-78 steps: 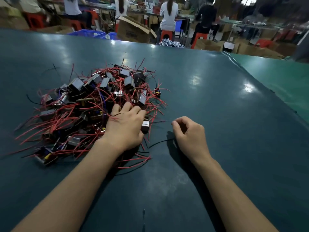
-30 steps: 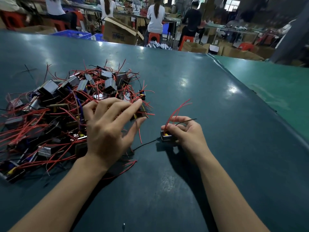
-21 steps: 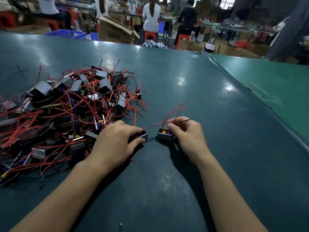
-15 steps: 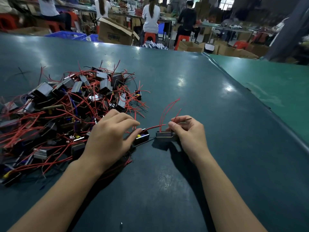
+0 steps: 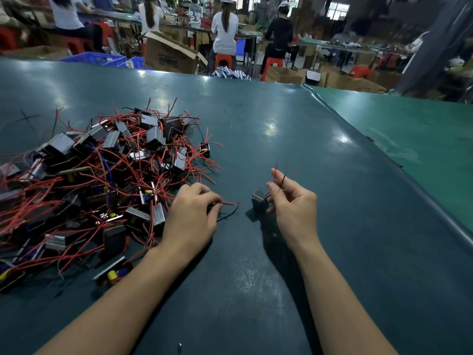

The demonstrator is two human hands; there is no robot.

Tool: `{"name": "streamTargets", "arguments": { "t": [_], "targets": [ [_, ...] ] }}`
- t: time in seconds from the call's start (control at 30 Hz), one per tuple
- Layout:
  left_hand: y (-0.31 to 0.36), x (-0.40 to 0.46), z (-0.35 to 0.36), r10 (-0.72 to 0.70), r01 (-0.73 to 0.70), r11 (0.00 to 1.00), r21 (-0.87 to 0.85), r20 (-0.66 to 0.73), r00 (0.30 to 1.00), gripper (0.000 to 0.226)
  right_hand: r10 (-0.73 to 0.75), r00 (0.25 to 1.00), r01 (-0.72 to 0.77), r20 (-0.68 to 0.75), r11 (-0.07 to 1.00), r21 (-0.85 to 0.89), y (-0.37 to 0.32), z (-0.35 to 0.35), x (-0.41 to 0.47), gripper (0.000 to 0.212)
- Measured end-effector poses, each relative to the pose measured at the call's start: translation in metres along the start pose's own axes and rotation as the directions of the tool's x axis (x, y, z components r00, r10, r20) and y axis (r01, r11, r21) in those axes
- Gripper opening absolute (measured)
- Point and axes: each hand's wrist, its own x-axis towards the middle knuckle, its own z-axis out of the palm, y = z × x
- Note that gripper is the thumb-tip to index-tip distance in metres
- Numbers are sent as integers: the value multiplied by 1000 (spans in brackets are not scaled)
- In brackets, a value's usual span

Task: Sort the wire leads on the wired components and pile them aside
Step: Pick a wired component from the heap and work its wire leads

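Note:
A tangled heap of small black wired components point(image 5: 102, 180) with red leads covers the left of the dark green table point(image 5: 294, 149). My left hand point(image 5: 190, 219) lies at the heap's right edge, fingers curled, pinching red leads point(image 5: 229, 203) that point right; a black lead trails below them. Any component under this hand is hidden. My right hand point(image 5: 294, 208) pinches the red and black leads of one component point(image 5: 259, 203), which stands on the table just left of its thumb.
A lighter green table point(image 5: 409, 139) adjoins on the right, with a raised seam between the two. Beyond the far edge sit several people on red stools, with cardboard boxes point(image 5: 171, 56) and blue crates point(image 5: 94, 57).
My right hand has lifted the leads of its component upward and the component now stands on end. My left hand has drawn red leads out to the right of the heap.

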Motion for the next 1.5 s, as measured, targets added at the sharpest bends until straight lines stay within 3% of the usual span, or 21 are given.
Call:
{"name": "streamTargets", "arguments": {
  "t": [0.1,0.2,0.37,0.47,0.63,0.77,1.0,1.17,1.3,1.4,1.5],
  "targets": [
    [-7,-3,-3,26,-42,989,-145,-106,994,8,-117,993,116,-1,987,-107,-2,-1,-1,38],
    [-4,-4,-6,44,-91,970,-227,-205,978,7,-243,968,248,56,963,-109,-10,3,-9,13],
    [5,-9,-6,142,-226,941,-253,-310,940,8,-188,959,168,213,980,107,-20,13,-24,10],
    [7,-10,-6,91,-204,927,-316,-338,937,14,-178,940,130,290,975,178,-22,17,-29,9],
    [9,-12,-4,-9,-118,876,-468,-259,966,16,-209,927,148,310,967,209,-24,20,-33,9],
    [9,-11,-3,-60,-76,855,-514,-243,968,15,-204,919,148,337,972,185,-26,18,-33,24],
    [11,-10,-1,78,-155,835,-528,-166,983,10,-135,928,60,346,974,220,-28,19,-33,15],
    [7,-8,-1,14,-70,790,-610,-96,995,11,-84,922,-7,378,972,234,-25,22,-33,14],
    [6,-8,0,-136,102,653,-750,16,991,24,-54,952,-10,302,978,206,-22,20,-27,17],
    [5,-6,3,-173,166,656,-736,67,983,18,-18,955,-49,295,975,216,-20,16,-23,19],
    [7,-4,5,-210,168,570,-804,55,976,8,-12,951,-50,308,980,192,-18,16,-22,17]
  ]
}}
